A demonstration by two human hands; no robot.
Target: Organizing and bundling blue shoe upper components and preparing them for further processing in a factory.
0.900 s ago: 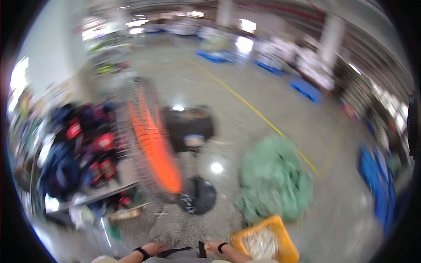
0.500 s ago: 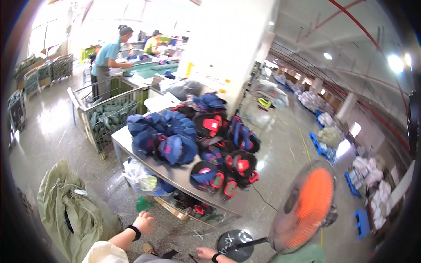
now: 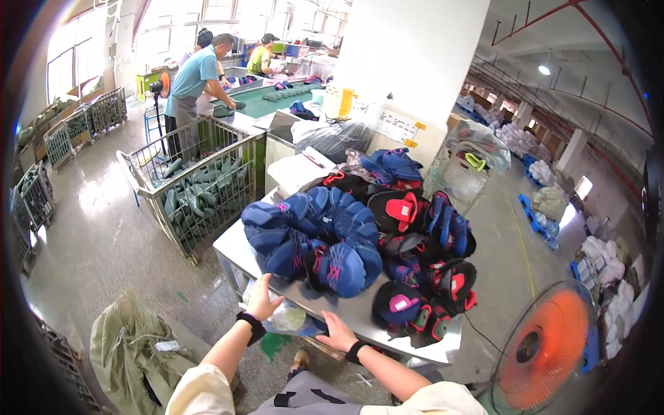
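My left hand (image 3: 260, 299) is at the near edge of a metal table (image 3: 232, 243), fingers apart and holding nothing. Just right of it, my right hand (image 3: 337, 333) is stretched out flat by the same edge, also without anything in it; whether it touches the edge I cannot tell. Beyond my hands a ring of blue shoe uppers (image 3: 340, 268) with pink lacing lies on the table. To their right are piled black and red shoe uppers (image 3: 401, 210). A clear plastic bag (image 3: 288, 319) shows below the tabletop, partly hidden by my hands.
An orange-bladed fan (image 3: 543, 349) stands close on my right. A large green sack (image 3: 135, 346) sits on the floor at left. Beyond the table's left end is a wire cage cart (image 3: 200, 200) with grey-green foot-shaped pieces. People work at a green conveyor (image 3: 273, 102) behind it.
Both my hands have risen and reached forward to the table's near edge. The table and the shoe uppers now appear closer and further right in the view.
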